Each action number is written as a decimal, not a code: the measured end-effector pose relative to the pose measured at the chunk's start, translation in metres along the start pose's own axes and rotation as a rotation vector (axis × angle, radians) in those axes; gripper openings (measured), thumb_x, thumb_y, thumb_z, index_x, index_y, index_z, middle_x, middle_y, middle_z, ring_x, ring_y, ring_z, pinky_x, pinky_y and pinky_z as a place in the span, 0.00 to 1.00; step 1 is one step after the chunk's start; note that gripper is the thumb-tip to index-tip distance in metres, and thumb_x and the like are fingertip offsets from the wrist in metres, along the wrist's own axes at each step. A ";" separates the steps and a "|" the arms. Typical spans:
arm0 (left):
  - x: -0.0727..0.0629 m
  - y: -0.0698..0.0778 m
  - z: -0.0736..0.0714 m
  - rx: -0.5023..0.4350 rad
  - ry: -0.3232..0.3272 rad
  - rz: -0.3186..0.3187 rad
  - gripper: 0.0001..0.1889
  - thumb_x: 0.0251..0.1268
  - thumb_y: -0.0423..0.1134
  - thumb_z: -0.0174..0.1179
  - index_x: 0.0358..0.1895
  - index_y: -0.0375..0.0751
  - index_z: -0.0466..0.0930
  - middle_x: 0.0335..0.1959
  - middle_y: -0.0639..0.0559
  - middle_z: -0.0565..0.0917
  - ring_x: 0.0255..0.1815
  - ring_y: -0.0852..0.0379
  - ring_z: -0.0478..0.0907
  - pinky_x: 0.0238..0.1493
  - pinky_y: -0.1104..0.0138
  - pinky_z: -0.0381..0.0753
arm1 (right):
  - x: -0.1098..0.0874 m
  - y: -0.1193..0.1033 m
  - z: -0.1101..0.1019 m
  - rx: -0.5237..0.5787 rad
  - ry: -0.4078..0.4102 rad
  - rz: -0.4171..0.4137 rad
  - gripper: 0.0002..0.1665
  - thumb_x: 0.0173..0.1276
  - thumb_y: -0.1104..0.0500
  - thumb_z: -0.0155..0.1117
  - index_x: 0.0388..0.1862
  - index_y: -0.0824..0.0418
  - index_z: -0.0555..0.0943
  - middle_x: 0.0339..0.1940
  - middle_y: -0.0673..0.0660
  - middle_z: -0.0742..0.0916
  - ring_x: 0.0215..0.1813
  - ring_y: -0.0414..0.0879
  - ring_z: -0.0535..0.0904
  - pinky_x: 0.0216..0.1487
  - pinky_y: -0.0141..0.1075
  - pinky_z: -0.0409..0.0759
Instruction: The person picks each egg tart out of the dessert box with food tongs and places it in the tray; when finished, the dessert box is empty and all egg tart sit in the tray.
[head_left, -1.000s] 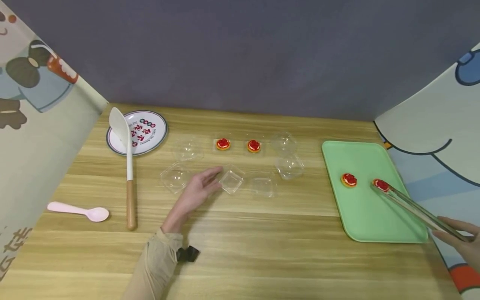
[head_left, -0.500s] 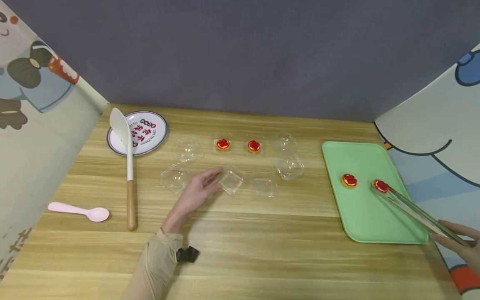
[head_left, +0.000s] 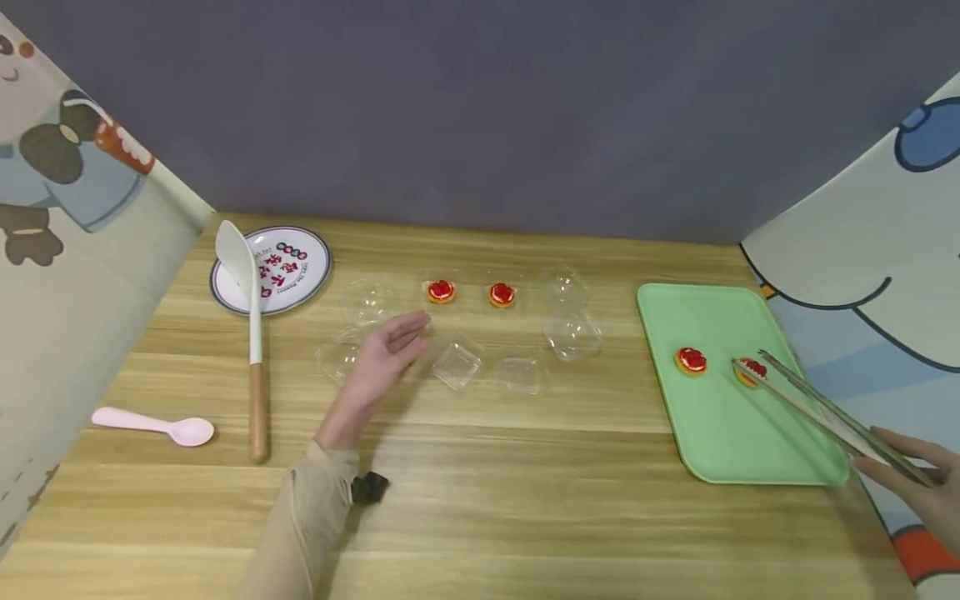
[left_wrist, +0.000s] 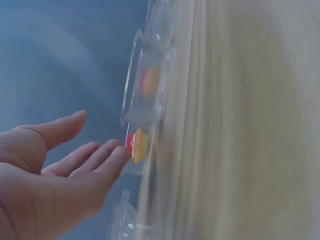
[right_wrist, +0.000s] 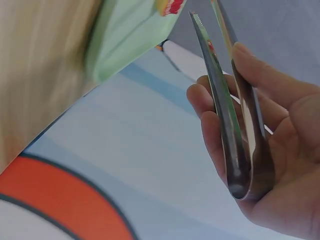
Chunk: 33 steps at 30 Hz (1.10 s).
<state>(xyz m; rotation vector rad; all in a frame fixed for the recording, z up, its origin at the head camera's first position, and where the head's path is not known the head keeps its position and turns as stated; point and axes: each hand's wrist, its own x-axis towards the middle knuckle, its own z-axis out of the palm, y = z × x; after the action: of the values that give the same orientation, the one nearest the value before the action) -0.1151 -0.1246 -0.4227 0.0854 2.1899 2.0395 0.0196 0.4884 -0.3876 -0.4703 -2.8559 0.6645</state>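
In the head view my right hand [head_left: 918,483] holds metal food tongs [right_wrist: 222,105] over the green tray [head_left: 780,454]. The tongs' tips are spread either side of a small red-topped tart [head_left: 750,379], which sits on the tray. A second tart [head_left: 691,361] lies to its left. My left hand [head_left: 382,358] holds nothing, its fingers extended over the table, just left of a clear plastic box [head_left: 457,365]. Behind it, two more tarts, a left one [head_left: 441,291] and a right one [head_left: 502,294], sit in clear boxes. The left wrist view shows the palm [left_wrist: 50,200] and loosely extended fingers.
Several clear domed lids flank the boxes, one pair at right [head_left: 572,335]. On the left, a white spatula [head_left: 257,400] with a wooden handle leans on a printed plate [head_left: 307,283]. A pink spoon [head_left: 191,431] lies nearer. Walls close the back and both sides.
The tongs' tips have spread apart; they were closed on the tart on the tray before. My left hand has drawn slightly up and left, away from the clear box.
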 end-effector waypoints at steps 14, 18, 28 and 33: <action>0.034 0.010 -0.007 -0.040 0.173 0.035 0.33 0.75 0.23 0.62 0.79 0.24 0.63 0.79 0.31 0.68 0.80 0.40 0.66 0.80 0.60 0.69 | 0.013 -0.109 -0.003 -0.140 -0.125 -0.215 0.35 0.72 0.45 0.76 0.65 0.69 0.83 0.46 0.78 0.88 0.26 0.58 0.80 0.21 0.43 0.74; 0.044 0.010 -0.006 -0.019 0.187 0.042 0.32 0.73 0.22 0.63 0.78 0.23 0.64 0.79 0.30 0.67 0.81 0.39 0.65 0.82 0.59 0.67 | 0.022 -0.145 0.011 -0.048 -0.124 -0.408 0.26 0.67 0.50 0.81 0.60 0.61 0.89 0.36 0.62 0.93 0.19 0.38 0.65 0.16 0.36 0.58; 0.066 0.010 -0.008 -0.005 0.152 0.005 0.37 0.70 0.20 0.64 0.80 0.24 0.61 0.82 0.31 0.63 0.83 0.39 0.60 0.84 0.59 0.62 | 0.053 -0.236 0.051 0.019 -0.196 -0.626 0.25 0.63 0.52 0.84 0.58 0.58 0.91 0.28 0.49 0.91 0.17 0.37 0.64 0.18 0.35 0.61; 0.071 0.010 -0.009 0.030 0.125 -0.027 0.39 0.70 0.20 0.64 0.81 0.25 0.59 0.83 0.32 0.62 0.84 0.40 0.59 0.84 0.59 0.62 | 0.066 -0.274 0.073 0.029 -0.248 -0.641 0.26 0.65 0.51 0.83 0.59 0.58 0.91 0.28 0.54 0.91 0.18 0.41 0.62 0.21 0.37 0.59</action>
<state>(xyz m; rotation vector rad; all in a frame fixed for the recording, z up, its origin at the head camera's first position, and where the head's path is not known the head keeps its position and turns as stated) -0.1873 -0.1229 -0.4172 -0.0698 2.2805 2.0501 -0.1315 0.2484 -0.3210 0.5555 -2.9440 0.6627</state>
